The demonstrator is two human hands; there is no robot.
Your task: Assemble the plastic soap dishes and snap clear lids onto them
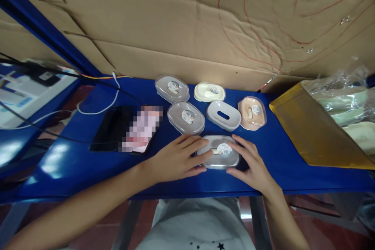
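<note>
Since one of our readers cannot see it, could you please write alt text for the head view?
The left hand and right hand touch an oval grey plastic dish with a clear cover on a glossy blue table. Beyond lie five rounded grey, cream and pink plastic dishes, with a black phone left and a brown box right.

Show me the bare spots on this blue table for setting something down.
The blue table is bare between the right hand and the yellow-brown box, and between the phone and left forearm. The middle is crowded: oval dishes sit close together, with the left hand and right on the nearest dish.
</note>
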